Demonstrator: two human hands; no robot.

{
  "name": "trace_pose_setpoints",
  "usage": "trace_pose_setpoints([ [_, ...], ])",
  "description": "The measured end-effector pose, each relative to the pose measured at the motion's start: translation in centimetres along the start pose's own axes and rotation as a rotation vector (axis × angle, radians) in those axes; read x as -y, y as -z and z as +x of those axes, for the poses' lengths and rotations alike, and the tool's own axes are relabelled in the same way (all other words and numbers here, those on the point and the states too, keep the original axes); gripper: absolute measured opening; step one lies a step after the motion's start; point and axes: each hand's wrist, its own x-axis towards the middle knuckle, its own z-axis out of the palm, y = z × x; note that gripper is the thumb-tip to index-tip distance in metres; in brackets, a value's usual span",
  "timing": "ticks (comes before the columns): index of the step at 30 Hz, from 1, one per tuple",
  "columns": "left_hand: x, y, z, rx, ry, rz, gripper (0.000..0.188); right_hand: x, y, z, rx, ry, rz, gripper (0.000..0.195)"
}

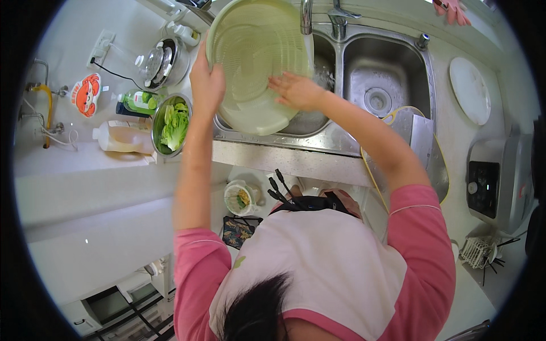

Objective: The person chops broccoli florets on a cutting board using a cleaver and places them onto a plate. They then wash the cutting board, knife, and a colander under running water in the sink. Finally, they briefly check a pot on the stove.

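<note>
My left hand (207, 81) grips the left rim of a large pale green plastic basin (251, 47), which is tilted over the left bowl of the steel sink (309, 121). With fingers spread, my right hand (300, 90) is over the basin's lower right side; whether it touches the plastic is unclear. Just right of the basin stands the faucet spout (306, 17), and water splashes in the left bowl beneath. Left of my left forearm, a steel bowl (156, 128) holds green lettuce leaves (174, 128).
The right sink bowl (386, 64) has a drain strainer. A cleaver (421, 140) lies on a yellow-rimmed cutting board (441, 174). A white plate (470, 91) and a grey countertop appliance (499, 183) are at right. Bottles (123, 136) and a glass pot (164, 64) stand at left.
</note>
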Motion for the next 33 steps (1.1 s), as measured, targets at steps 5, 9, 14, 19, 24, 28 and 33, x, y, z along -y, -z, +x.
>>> trace_pose_setpoints([
  [5, 0.8, 1.3, 6.1, 0.217, -0.004, 0.157, 0.049, 0.3, 1.8, 1.1, -0.272, -0.512, -0.472, 0.063],
  [9, 0.8, 0.0, 10.1, 0.490, 0.117, 0.122, 0.045, 2.0, 2.1, 1.2, -0.080, -0.130, 0.082, 0.070],
  [14, 0.0, -2.1, 13.0, 0.667, 0.014, 0.445, 0.039, 0.7, 1.5, -0.6, -0.100, -0.477, -0.551, 0.068],
  [19, -4.2, -3.5, 14.5, 0.726, 0.025, 0.719, 0.032, 1.5, 0.2, -1.0, -0.159, -0.091, 0.351, 0.069],
  [24, -6.5, -5.2, 14.4, 0.694, 0.113, 0.750, 0.032, 2.1, 0.3, -1.2, 0.000, -0.514, -0.233, 0.063],
  [28, -6.5, -6.2, 16.3, 0.839, -0.044, 0.924, 0.030, 2.6, 0.7, -0.8, -0.125, -0.253, 0.389, 0.066],
  [33, -6.3, -6.2, 16.6, 0.875, 0.091, 0.970, 0.031, 2.9, 1.6, -1.2, -0.069, -0.594, -0.313, 0.068],
])
